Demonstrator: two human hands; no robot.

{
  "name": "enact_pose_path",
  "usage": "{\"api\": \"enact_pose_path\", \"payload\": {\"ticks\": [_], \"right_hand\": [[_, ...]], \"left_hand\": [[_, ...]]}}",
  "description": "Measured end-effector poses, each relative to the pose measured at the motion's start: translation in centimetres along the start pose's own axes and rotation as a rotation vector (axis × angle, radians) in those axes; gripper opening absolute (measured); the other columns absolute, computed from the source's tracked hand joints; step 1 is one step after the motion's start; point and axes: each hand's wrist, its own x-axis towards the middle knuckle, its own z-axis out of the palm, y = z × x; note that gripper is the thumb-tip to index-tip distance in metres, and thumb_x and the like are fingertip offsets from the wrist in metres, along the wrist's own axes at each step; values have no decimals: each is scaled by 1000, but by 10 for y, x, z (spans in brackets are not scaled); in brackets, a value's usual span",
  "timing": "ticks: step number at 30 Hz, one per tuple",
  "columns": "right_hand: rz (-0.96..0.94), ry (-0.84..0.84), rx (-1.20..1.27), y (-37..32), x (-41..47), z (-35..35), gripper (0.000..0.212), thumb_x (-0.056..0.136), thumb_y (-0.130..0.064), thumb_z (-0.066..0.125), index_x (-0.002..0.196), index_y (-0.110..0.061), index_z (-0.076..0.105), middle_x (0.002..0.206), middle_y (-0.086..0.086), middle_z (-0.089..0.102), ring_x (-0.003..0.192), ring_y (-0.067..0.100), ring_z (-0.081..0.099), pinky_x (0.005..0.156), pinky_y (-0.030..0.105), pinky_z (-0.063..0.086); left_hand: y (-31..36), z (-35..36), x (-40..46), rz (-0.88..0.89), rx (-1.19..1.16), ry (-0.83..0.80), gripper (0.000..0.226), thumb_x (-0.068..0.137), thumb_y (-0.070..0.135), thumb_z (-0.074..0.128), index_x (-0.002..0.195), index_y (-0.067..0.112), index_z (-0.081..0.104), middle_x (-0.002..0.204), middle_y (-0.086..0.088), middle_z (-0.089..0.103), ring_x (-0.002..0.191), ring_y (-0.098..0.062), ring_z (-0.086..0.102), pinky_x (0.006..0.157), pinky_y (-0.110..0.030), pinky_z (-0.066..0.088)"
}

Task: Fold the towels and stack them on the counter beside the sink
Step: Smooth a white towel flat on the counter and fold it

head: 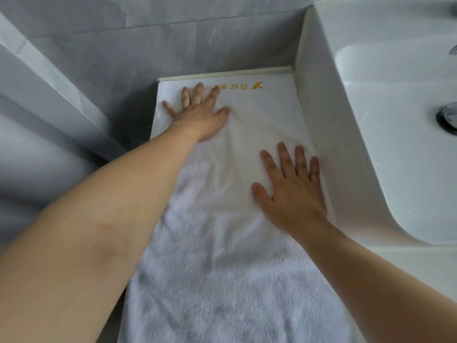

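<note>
- At far left: grey tiled wall (99,50) & a pale ledge, nothing of the task there.
- Left hand (197,112): flat, fingers spread, gripping nothing, palm down on the towel's far-left corner, just short of the back wall. Prob. pinning that corner so the cloth stays square w/ the edge while it's smoothed.
- Towel (222,256): white terry, laid lengthwise on the narrow counter between wall & sink, running from the back edge toward the person. Seems to cover the whole strip of counter; near end runs out of view. Gold embroidered lettering (247,85) at the far end, partly under the left fingers. Can't tell how many layers; looks like a lighter panel over the far half, poss. a fold already made.
- Right hand (291,191): also open & flat, fingers apart, holding nothing, pressing the towel's right side right against the sink wall. Likely flattening wrinkles & keeping the edge aligned.
- Sink (358,120): white basin, raised side touching the towel's right edge; drain (447,117) at frame edge.
- Step, my read: smoothing before the next fold. No stack visible yet.
</note>
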Motion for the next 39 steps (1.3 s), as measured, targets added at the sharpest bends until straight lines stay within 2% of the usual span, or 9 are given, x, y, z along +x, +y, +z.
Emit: {"api": "enact_pose_path", "payload": {"ticks": [3,6,14,17,21,31,33,36,39], "right_hand": [[-10,-10,-1,1,6,-1,73,88,-66,7,154,-37,-9,163,-1,-18,148,29,-22,118,53,-12],[-8,0,8,0,9,-3,75,87,-66,5,154,-37,-7,163,-2,-17,148,28,-22,118,53,-12],[17,11,16,-2,11,-1,75,86,-66,4,155,-36,-7,163,1,-17,147,29,-23,118,53,-12],[18,22,39,-3,10,-1,76,86,-66,5,156,-36,-3,164,1,-15,148,29,-21,119,52,-11],[15,4,34,-2,10,0,77,85,-66,4,155,-37,-5,163,0,-17,148,29,-21,119,51,-12],[31,29,53,-4,11,-1,76,86,-66,8,156,-37,1,164,0,-11,149,29,-18,119,51,-10],[24,17,46,-4,11,-1,76,87,-66,8,156,-36,1,164,1,-11,149,29,-18,119,51,-10],[19,-6,28,-3,12,-3,76,86,-66,6,156,-36,-2,164,1,-12,149,29,-19,119,51,-10],[21,-2,23,-4,12,-3,76,86,-66,8,156,-36,-1,164,2,-11,149,29,-18,120,51,-8]], "left_hand": [[35,-17,8,152,-60,134,62,101,58,24,158,40,9,169,7,-2,155,-24,-8,114,-70,-8],[71,-19,13,316,-121,31,58,104,56,24,158,41,10,168,11,-1,155,-19,-7,117,-66,-5],[84,9,27,293,6,48,70,95,72,19,158,44,2,168,11,-7,154,-19,-13,112,-71,-12],[99,-1,30,261,-50,1,72,97,67,24,159,39,2,168,9,-9,154,-22,-15,115,-66,-13],[129,-3,33,404,-20,2,69,103,55,23,161,26,2,169,4,-5,154,-23,-10,122,-51,-9],[122,0,34,494,63,30,68,104,54,21,161,23,1,169,1,-4,155,-23,-8,123,-50,-10],[108,-8,21,453,71,94,66,104,46,29,161,23,5,169,0,-3,155,-23,-9,122,-52,-13],[56,-17,-22,216,-40,244,64,100,41,35,159,27,15,169,0,-2,155,-26,-9,118,-58,-14],[0,-1,-62,13,-50,159,64,102,53,21,160,32,2,168,3,-10,153,-25,-16,114,-61,-18]]}}
